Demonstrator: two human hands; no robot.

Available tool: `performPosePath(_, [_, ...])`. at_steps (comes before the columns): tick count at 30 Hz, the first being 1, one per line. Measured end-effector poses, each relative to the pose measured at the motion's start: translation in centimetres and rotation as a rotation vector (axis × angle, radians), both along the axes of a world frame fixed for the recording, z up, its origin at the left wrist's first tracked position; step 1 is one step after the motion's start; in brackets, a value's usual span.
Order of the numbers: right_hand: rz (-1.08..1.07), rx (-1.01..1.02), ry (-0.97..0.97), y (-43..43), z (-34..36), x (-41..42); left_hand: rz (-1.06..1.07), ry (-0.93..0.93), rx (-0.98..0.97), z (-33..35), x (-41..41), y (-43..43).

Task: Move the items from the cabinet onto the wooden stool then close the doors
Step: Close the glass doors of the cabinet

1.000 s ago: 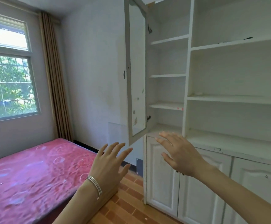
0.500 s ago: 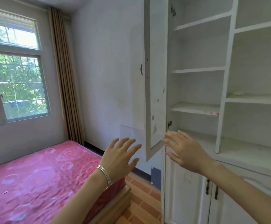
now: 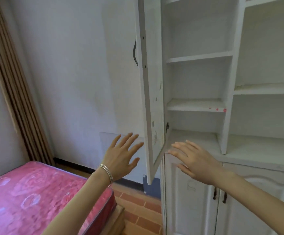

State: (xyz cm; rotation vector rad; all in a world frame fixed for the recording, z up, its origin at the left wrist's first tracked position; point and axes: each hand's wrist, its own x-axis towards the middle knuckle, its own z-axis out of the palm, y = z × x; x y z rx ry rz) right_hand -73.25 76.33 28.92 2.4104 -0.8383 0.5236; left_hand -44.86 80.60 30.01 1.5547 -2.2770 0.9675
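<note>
Beside the open cabinet door's (image 3: 150, 102) lower edge, left hand (image 3: 120, 160) and right hand (image 3: 193, 160) hover spread (gripping nothing); a careless swing could pinch fingers.

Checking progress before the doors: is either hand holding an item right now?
No, the left hand and right hand both have spread fingers and hold nothing.

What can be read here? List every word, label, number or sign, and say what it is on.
"S": a faint scrawl on the lower door, perhaps a 5; too faint to be sure.
Round spots on the open door: too blurred to tell if they bear text.
Red dots on the shelf edge: marks, no text.
Nothing else is readable.
</note>
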Motion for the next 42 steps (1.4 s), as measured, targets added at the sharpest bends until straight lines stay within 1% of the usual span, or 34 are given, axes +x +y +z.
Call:
performPosePath(5, [-0.098, -0.021, -0.003, -3.6, 0.8, 2.4, -0.093, -0.013, -0.020, 1.0, 4.0, -8.1])
performPosePath(10, [-0.199, -0.014, -0.034, -5.8, 0.6, 3.8, -0.229, -0.042, -0.035, 0.7, 5.5, -14.1])
performPosePath(15, [-0.259, 0.020, -0.007, -6.9, -0.4, 3.8, -0.300, -0.065, -0.062, 0.1, 6.5, -17.3])
performPosePath(20, [-0.302, 0.026, 0.012, -7.9, -0.4, 3.5, -0.364, -0.076, -0.082, -0.3, 6.3, -18.5])
performPosePath(26, [-0.362, 0.054, -0.045, -7.6, -0.9, 1.1, -0.429, -0.060, -0.059, -0.3, 3.1, -18.9])
performPosePath(34, [-0.555, 0.075, -0.116, -5.3, -1.8, -4.3, -0.650, 0.067, -0.070, -0.2, -5.6, -20.3])
performPosePath(37, [-0.607, 0.069, -0.128, -5.1, -1.7, -7.0, -0.678, 0.089, -0.064, -0.2, -8.9, -21.3])
performPosePath(42, [-0.621, 0.045, -0.111, -6.2, -1.4, -11.1, -0.664, 0.061, -0.066, 0.0, -14.1, -23.0])
